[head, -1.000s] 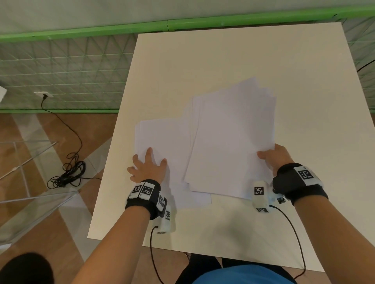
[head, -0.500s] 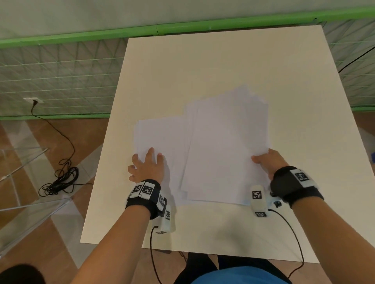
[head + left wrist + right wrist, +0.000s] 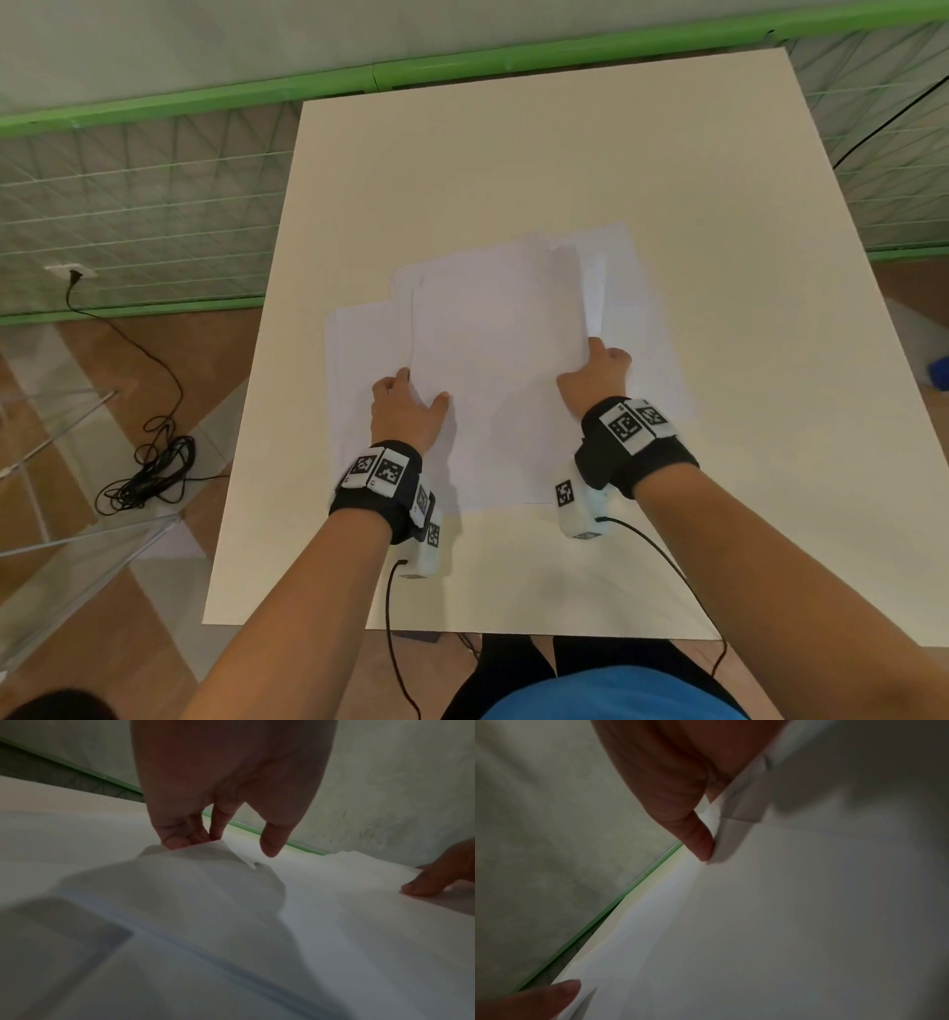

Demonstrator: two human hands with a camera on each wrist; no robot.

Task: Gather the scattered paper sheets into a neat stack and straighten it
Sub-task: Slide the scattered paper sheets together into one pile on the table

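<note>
White paper sheets (image 3: 493,370) lie overlapped in the middle of the cream table (image 3: 513,164). One sheet (image 3: 354,370) sticks out to the left, and others (image 3: 652,318) fan out to the right. My left hand (image 3: 411,401) holds the top bundle's left edge, thumb on top and fingers (image 3: 180,841) at the paper's edge. My right hand (image 3: 598,367) grips the bundle's right edge, which curls up off the table. In the right wrist view its fingers (image 3: 695,837) press against bent paper layers (image 3: 739,809).
A green rail with wire mesh (image 3: 205,103) runs behind and left of the table. A coiled black cable (image 3: 149,473) and glass panels (image 3: 51,514) are on the floor at left. A blue object (image 3: 940,372) shows at the right edge. Cables hang from both wrist cameras.
The top bundle has swung straighter and slid left, uncovering sheets at right. My left hand moved right from the side sheet to the bundle's left edge. My right hand lifted the right edge.
</note>
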